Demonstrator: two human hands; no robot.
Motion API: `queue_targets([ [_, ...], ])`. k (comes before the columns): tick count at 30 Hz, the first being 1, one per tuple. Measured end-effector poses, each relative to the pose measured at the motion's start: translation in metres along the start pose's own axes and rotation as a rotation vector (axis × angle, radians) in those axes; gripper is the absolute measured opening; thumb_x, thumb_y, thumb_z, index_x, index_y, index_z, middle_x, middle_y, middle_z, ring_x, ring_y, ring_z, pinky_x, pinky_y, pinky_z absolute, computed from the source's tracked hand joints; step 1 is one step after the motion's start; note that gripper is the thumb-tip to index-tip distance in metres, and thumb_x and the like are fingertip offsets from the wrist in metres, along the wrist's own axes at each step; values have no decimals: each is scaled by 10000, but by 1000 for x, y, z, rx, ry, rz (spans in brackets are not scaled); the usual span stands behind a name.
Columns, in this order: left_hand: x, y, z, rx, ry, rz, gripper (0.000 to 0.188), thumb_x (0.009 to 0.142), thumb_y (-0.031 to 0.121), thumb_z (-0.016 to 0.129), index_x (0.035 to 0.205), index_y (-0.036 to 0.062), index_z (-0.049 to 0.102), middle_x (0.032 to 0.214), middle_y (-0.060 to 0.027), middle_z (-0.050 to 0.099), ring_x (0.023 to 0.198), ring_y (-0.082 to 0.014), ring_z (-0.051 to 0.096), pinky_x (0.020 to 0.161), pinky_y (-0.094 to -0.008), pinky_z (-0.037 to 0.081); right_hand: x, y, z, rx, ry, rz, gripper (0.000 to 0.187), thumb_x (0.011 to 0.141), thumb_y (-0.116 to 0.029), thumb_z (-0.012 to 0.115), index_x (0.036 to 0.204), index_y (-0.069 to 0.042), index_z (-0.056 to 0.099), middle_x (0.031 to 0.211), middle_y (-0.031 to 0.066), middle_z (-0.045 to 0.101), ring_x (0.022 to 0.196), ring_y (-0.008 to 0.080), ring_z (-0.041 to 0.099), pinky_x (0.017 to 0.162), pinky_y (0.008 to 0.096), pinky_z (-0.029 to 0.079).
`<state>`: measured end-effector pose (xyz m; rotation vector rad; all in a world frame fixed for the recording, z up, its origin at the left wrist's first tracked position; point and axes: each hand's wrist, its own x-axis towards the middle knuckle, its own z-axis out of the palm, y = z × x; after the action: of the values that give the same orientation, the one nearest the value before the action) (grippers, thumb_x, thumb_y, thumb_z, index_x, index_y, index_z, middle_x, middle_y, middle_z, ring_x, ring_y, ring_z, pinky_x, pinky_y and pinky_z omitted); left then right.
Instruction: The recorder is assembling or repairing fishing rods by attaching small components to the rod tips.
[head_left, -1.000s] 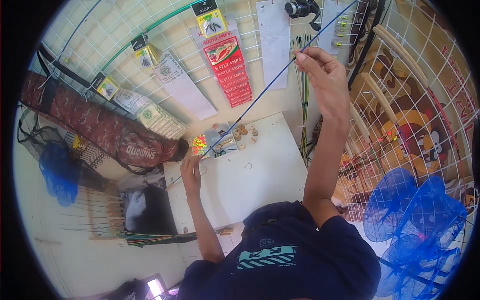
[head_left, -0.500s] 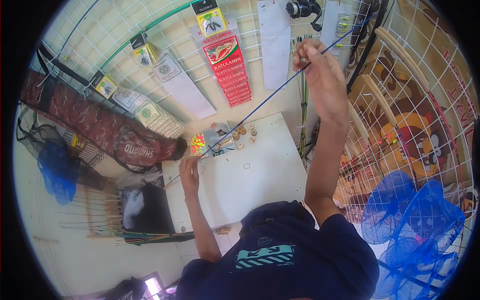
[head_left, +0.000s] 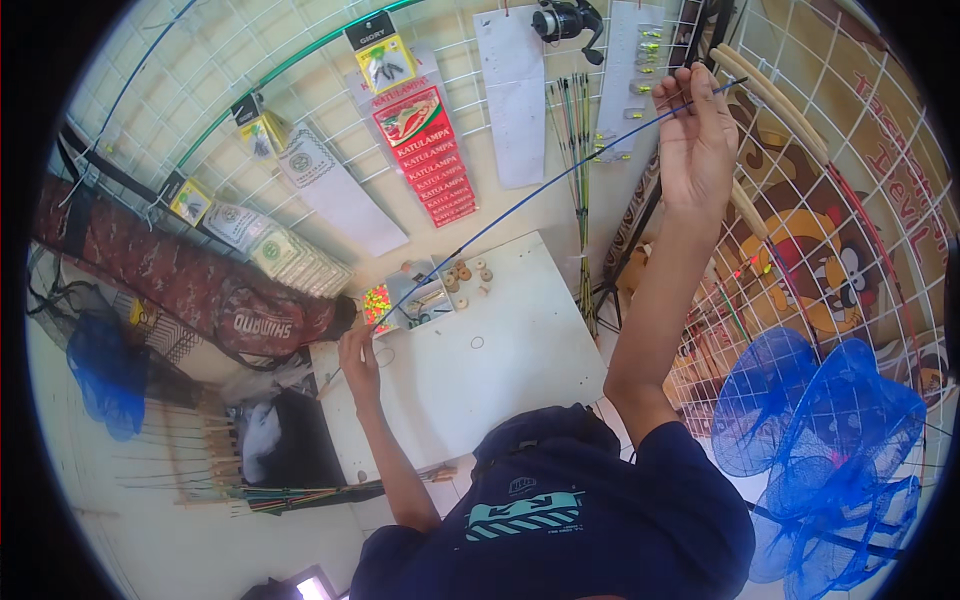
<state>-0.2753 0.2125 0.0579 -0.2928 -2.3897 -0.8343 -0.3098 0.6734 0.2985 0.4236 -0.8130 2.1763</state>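
A thin blue rod (head_left: 520,205) runs slantwise from lower left to upper right above a white table (head_left: 500,370). My left hand (head_left: 357,352) grips its lower end near the table's left edge. My right hand (head_left: 697,135) is raised high and pinches the rod near its thin upper tip, in front of the wire grid wall. A compartment box of small parts (head_left: 425,300) and several small wooden spools (head_left: 465,275) lie at the table's far side, under the rod.
The white wire grid wall (head_left: 330,110) carries packets, a red hook card (head_left: 420,150), a fishing reel (head_left: 565,18) and thin float sticks (head_left: 575,130). A long patterned rod bag (head_left: 180,270) hangs left. Blue nets (head_left: 830,440) are at right; rods lie bundled below the table (head_left: 300,492).
My right hand has slid up and to the right along the blue rod toward its tip. The left hand keeps its grip at the lower end. The view has shifted a little.
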Motion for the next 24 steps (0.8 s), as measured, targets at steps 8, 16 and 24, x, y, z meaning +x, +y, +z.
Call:
queue_targets([
  [8,8,12,-3,-80,-224,-6,137,847,-17,633,980,3,656,954,-119,668,871,-267,630,824,-353,482,-7,12,12,-68,69,-18,150,929,-95,636,1017,21,599,900,85,634,801,145,589,783,278,503],
  [16,32,41,-3,-205,-650,-45,395,823,22,672,1212,53,606,1079,-140,653,960,-253,628,873,-341,472,-12,19,26,67,-84,-107,105,968,-97,575,1039,-29,539,883,51,569,684,86,415,647,237,358],
  [24,88,163,24,-622,-579,-108,235,919,94,631,1138,9,650,933,-80,666,801,-117,598,748,-244,462,-9,7,24,220,-107,4,120,970,-135,581,1032,-42,538,864,45,545,710,120,430,666,278,376],
])
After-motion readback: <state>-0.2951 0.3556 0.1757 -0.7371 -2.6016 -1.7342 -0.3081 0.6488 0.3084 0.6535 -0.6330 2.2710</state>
